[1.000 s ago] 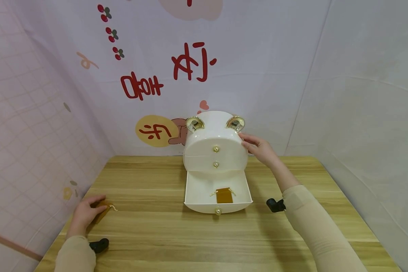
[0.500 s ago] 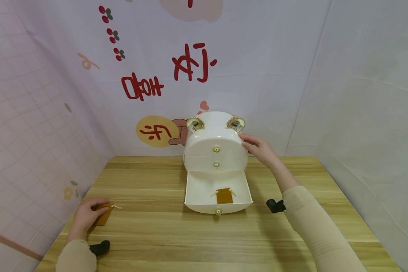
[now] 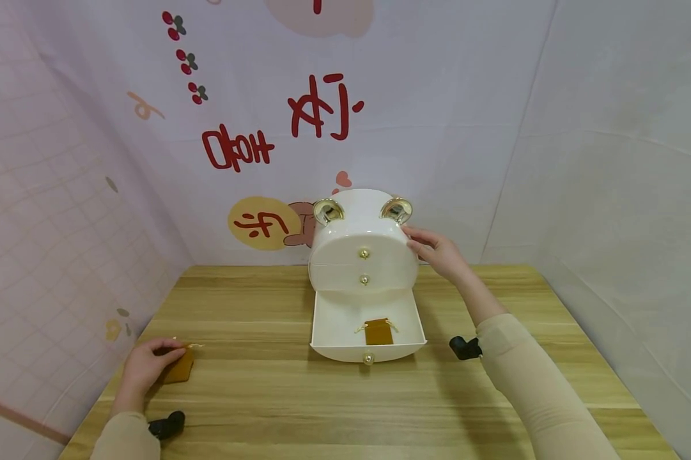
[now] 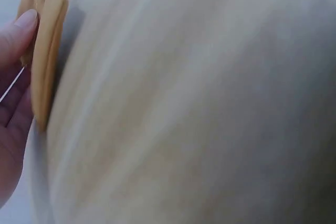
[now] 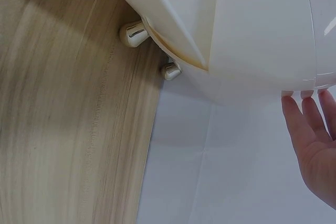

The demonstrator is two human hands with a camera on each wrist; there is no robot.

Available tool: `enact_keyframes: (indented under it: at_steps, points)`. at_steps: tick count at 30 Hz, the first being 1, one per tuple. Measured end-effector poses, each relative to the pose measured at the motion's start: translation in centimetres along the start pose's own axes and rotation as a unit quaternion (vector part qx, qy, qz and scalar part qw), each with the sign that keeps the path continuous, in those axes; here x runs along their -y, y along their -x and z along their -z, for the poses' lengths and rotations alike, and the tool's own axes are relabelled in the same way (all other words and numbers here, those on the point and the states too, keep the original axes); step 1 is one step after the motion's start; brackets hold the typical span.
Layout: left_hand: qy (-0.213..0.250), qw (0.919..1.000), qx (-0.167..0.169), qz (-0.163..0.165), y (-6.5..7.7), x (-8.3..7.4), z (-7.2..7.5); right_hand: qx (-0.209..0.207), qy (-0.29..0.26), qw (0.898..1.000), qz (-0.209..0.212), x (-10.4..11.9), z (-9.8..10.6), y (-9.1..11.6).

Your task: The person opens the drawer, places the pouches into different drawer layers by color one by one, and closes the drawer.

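Observation:
At the left of the table my left hand (image 3: 149,365) pinches a mustard-brown drawstring pouch (image 3: 179,369) near its corded top. In the left wrist view the thumb presses on the pouch (image 4: 48,56), which hangs folded from the grip. A white storage box (image 3: 364,223) with gold ear-shaped pieces and gold knobs stands at the back of the table. Its bottom drawer (image 3: 336,319) is pulled out, and a second brown pouch (image 3: 378,332) lies in it. My right hand (image 3: 440,252) touches the box's right side with extended fingertips, also plain in the right wrist view.
The wooden table (image 3: 253,396) meets a printed cloth backdrop (image 3: 437,96) behind the box. Gold feet (image 5: 134,34) hold the box off the tabletop. A black wrist mount (image 3: 466,348) sits on the right sleeve, and a similar black mount (image 3: 168,425) on the left.
My left hand has shifted slightly, and the pouch in it has swung round so more of its body shows. The right hand stays at the box; the drawer has not moved.

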State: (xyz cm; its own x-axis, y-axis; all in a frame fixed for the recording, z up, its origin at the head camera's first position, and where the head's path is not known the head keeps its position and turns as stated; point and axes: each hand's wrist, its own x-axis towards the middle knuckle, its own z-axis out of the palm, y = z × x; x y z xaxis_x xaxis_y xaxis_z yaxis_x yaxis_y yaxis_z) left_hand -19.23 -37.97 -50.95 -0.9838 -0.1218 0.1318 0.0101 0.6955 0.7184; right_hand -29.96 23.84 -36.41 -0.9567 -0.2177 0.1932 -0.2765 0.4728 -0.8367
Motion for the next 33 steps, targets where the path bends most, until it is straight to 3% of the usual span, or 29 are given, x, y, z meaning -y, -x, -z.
enact_keyframes:
  at_steps: [7,11,16,21,33]
  points:
    - [0.108,0.9920,0.054,0.035,-0.1,-3.3,-0.9,0.003,0.002,1.000,0.000,-0.1,0.0,-0.1]
    - [0.070,0.9953,0.065,0.013,-0.9,-5.0,-1.4,0.002,0.002,1.000,-0.001,-0.1,0.0,-0.1]
    - [0.003,0.9964,0.060,-0.059,-2.0,-6.8,-2.4,0.001,0.001,1.000,-0.002,-0.2,0.0,-0.1]
    - [0.012,0.9935,0.065,-0.093,-2.6,-9.5,-3.8,0.002,0.004,1.000,-0.002,-0.2,0.0,-0.1]
    - [0.066,0.9912,0.068,-0.092,-2.6,-17.1,-7.2,0.003,-0.001,1.000,0.000,-0.5,0.0,-0.2]
